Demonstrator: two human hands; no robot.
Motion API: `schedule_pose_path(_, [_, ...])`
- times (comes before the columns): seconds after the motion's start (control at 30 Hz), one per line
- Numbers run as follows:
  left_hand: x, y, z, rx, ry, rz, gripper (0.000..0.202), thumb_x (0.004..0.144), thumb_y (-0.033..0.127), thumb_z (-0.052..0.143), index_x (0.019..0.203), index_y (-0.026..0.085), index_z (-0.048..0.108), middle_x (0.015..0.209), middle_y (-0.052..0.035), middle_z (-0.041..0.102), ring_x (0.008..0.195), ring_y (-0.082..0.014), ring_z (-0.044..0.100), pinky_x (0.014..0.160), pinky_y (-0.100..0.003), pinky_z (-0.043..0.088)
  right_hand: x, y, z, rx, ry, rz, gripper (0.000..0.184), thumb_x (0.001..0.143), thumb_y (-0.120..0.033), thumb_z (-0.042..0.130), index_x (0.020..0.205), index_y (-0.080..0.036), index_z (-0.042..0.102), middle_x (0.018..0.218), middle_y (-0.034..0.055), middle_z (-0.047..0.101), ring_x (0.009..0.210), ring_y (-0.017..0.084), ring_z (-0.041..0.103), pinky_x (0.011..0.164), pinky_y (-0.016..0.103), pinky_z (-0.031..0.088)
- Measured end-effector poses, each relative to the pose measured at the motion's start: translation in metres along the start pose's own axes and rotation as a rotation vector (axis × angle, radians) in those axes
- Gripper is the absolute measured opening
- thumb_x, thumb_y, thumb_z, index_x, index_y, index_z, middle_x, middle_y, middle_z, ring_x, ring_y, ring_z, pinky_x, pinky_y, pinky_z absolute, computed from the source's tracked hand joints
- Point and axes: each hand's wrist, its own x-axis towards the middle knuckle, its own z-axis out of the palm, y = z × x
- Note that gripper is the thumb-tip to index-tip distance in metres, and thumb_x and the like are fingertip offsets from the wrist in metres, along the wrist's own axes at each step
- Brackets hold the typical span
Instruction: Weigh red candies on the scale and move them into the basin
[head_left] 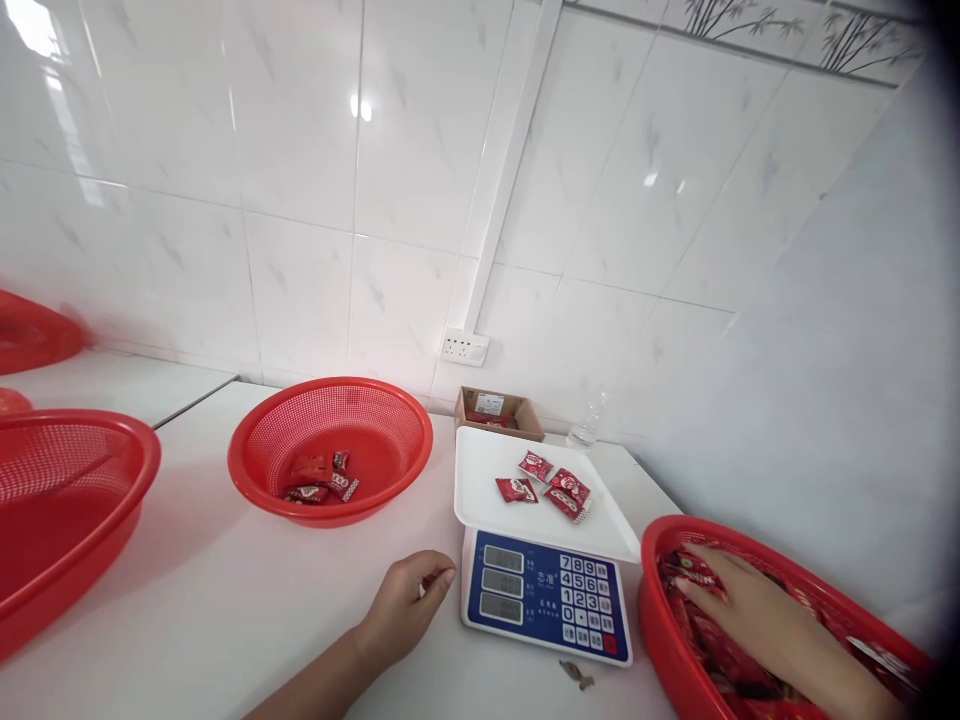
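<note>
My left hand (409, 605) rests over the table just left of the scale, fingers curled in and thumb near the index finger, with nothing visible in it. At the right, my right hand (757, 610) reaches into a red basket (656, 640) full of small red snack packets. Its thumb and fingers are around a red packet (696, 570). Between the hands stands a digital scale (547, 595) with a blue keypad panel. Several red packets (568, 486) lie on its white weighing tray (480, 460).
A red basket (251, 470) holding a few packets sits left of the scale. Another red basket (142, 480) is at the left edge. Behind the scale are a cardboard box (525, 420) and a clear plastic bottle (589, 422). A torn scrap (576, 674) lies before the scale.
</note>
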Motion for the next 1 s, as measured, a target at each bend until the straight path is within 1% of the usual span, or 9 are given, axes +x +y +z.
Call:
schedule_pose_path(0.07, [0.000, 0.000, -0.001, 0.007, 0.005, 0.000, 0.024, 0.086, 0.030, 0.041, 0.080, 0.019, 0.061, 0.075, -0.0024, 0.063, 0.067, -0.0137, 0.053, 0.062, -0.021, 0.043, 0.010, -0.032, 0.003, 0.039, -0.119, -0.060, 0.058, 0.079, -0.045, 0.037, 0.124, -0.010, 0.049, 0.132, 0.0140, 0.048, 0.122, 0.025, 0.043, 0.102, 0.037, 0.034])
schedule_pose_path(0.13, [0.001, -0.001, -0.002, 0.011, 0.014, 0.004, 0.025, 0.087, 0.031, 0.041, 0.079, 0.018, 0.061, 0.074, -0.0025, 0.063, 0.067, -0.0137, 0.053, 0.062, -0.021, 0.043, 0.024, -0.064, 0.009, 0.074, -0.167, -0.121, 0.056, 0.081, -0.040, 0.036, 0.130, -0.013, 0.044, 0.141, 0.0110, 0.037, 0.130, 0.022, 0.030, 0.107, 0.036, 0.026])
schedule_pose_path(0.27, [0.002, -0.002, -0.003, 0.017, 0.039, 0.009, 0.025, 0.087, 0.032, 0.042, 0.079, 0.018, 0.061, 0.072, -0.0022, 0.062, 0.066, -0.0132, 0.052, 0.062, -0.021, 0.042, 0.053, -0.103, 0.028, 0.085, -0.206, -0.166, 0.053, 0.084, -0.038, 0.039, 0.134, -0.019, 0.039, 0.145, 0.0077, 0.030, 0.134, 0.024, 0.020, 0.107, 0.043, 0.023])
schedule_pose_path(0.37, [0.003, -0.002, -0.003, 0.018, 0.041, 0.010, 0.025, 0.087, 0.031, 0.043, 0.079, 0.018, 0.062, 0.072, -0.0019, 0.062, 0.065, -0.0129, 0.052, 0.061, -0.021, 0.042, 0.070, -0.113, 0.037, 0.077, -0.229, -0.141, 0.058, 0.085, -0.045, 0.039, 0.136, -0.018, 0.035, 0.146, 0.0099, 0.026, 0.135, 0.027, 0.016, 0.107, 0.045, 0.022])
schedule_pose_path(0.47, [0.003, -0.002, -0.003, 0.012, 0.037, 0.006, 0.024, 0.087, 0.031, 0.043, 0.079, 0.018, 0.062, 0.073, -0.0019, 0.062, 0.066, -0.0128, 0.052, 0.062, -0.020, 0.042, 0.074, -0.117, 0.037, 0.060, -0.275, -0.114, 0.059, 0.087, -0.046, 0.036, 0.137, -0.016, 0.035, 0.147, 0.0132, 0.022, 0.134, 0.025, 0.020, 0.107, 0.039, 0.023])
schedule_pose_path(0.67, [0.001, -0.003, -0.001, 0.007, 0.026, -0.013, 0.025, 0.087, 0.031, 0.042, 0.078, 0.018, 0.061, 0.073, -0.0021, 0.062, 0.066, -0.0129, 0.052, 0.062, -0.020, 0.042, 0.054, -0.132, 0.029, -0.024, -0.333, -0.047, 0.058, 0.086, -0.038, 0.039, 0.137, -0.011, 0.033, 0.145, 0.0210, 0.024, 0.127, 0.030, 0.035, 0.100, 0.041, 0.032])
schedule_pose_path(0.87, [0.002, -0.003, 0.000, 0.026, 0.011, -0.008, 0.027, 0.087, 0.033, 0.041, 0.078, 0.018, 0.061, 0.073, -0.0024, 0.062, 0.066, -0.0131, 0.053, 0.062, -0.020, 0.042, 0.044, -0.156, 0.018, -0.114, -0.253, 0.015, 0.060, 0.088, -0.048, 0.028, 0.136, -0.014, 0.035, 0.146, 0.0206, 0.021, 0.117, 0.035, 0.045, 0.088, 0.050, 0.040])
schedule_pose_path(0.93, [0.002, -0.003, -0.001, 0.027, 0.015, -0.012, 0.027, 0.087, 0.034, 0.041, 0.079, 0.018, 0.061, 0.074, -0.0025, 0.063, 0.067, -0.0133, 0.053, 0.062, -0.020, 0.043, 0.047, -0.162, 0.019, -0.189, -0.189, 0.017, 0.060, 0.087, -0.052, 0.027, 0.136, -0.018, 0.037, 0.144, 0.0179, 0.027, 0.123, 0.037, 0.037, 0.090, 0.054, 0.036])
schedule_pose_path(1.0, [0.003, -0.003, -0.001, 0.023, 0.025, -0.012, 0.027, 0.087, 0.034, 0.041, 0.079, 0.018, 0.061, 0.073, -0.0024, 0.063, 0.067, -0.0134, 0.053, 0.062, -0.020, 0.043, 0.051, -0.166, 0.023, -0.198, -0.151, 0.006, 0.062, 0.086, -0.056, 0.026, 0.137, -0.022, 0.034, 0.145, 0.0145, 0.026, 0.131, 0.036, 0.021, 0.096, 0.058, 0.027])
